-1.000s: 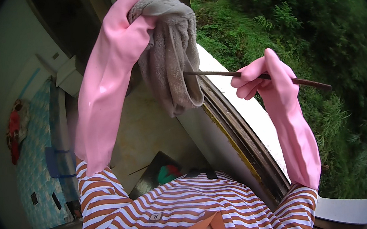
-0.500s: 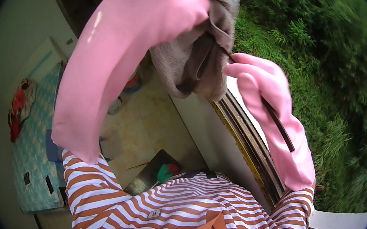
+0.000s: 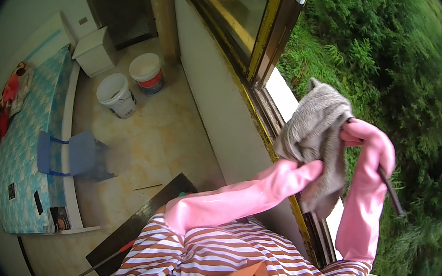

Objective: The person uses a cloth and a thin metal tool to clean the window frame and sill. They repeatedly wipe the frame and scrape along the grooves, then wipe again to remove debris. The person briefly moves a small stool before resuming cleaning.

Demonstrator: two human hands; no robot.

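Head view: over the white window sill (image 3: 282,94), beside the open window sash (image 3: 273,32), a grey plush cloth (image 3: 315,121) is gripped by the pink-gloved left hand (image 3: 298,176), while a slender dark rod (image 3: 391,191) is clasped in the pink-gloved right hand (image 3: 373,144), its upper end at the cloth's edge.

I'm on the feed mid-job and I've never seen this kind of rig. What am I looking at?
There is no machine: these are a person's own hands, in long pink gloves. You get one view, from the left of two wide fisheye cameras worn on the head and looking down, so straight edges bend. The left hand holds a grey cloth; the right hand holds a thin dark stick beside it. Both are by an open window. To the left, a red bundle lies on a bed, and two buckets stand on the floor.
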